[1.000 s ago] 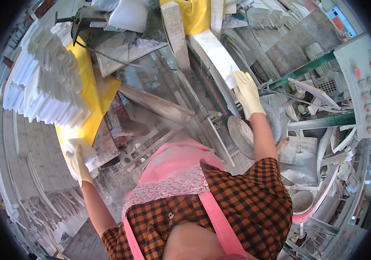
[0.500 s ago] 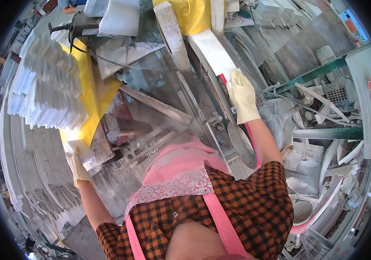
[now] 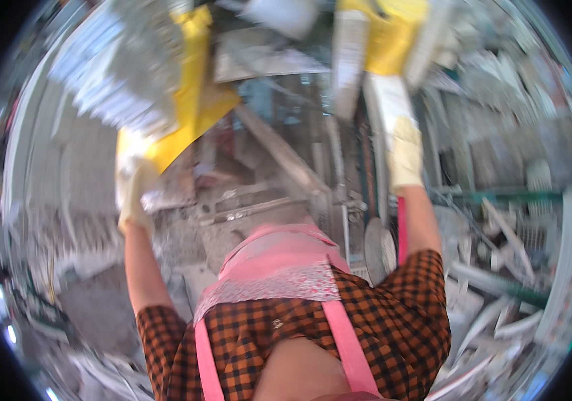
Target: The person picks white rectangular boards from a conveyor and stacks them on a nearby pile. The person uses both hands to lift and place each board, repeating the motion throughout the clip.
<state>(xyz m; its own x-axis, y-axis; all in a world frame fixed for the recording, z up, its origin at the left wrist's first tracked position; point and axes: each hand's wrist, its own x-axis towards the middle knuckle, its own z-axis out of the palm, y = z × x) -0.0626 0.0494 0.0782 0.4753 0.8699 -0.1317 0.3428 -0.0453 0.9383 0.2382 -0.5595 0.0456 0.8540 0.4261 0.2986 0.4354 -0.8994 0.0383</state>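
My right hand (image 3: 406,154), in a cream glove, lies with its fingers stretched out flat on the near end of a long white slab (image 3: 391,97). That slab rests on a narrow machine track, below a yellow sheet (image 3: 396,40). At the left, my left hand (image 3: 135,197), gloved alike, is at a small white block (image 3: 136,144) by the edge of another yellow sheet (image 3: 196,107). Motion smears its fingers, so its hold on the block is unclear. Just beyond it stands a stack of thin white slabs (image 3: 122,73).
Below my right hand are a round grey wheel (image 3: 380,248) and a pink-red belt (image 3: 403,230). A wooden bar (image 3: 282,150) slants across the middle. Green beams (image 3: 499,284) and a pale control panel (image 3: 566,267) stand at the right, among scattered offcuts.
The whole view has shifted and blurred, with the machine and stack now farther right. My left hand has moved up along the yellow sheet's edge. My right hand stays on the slab.
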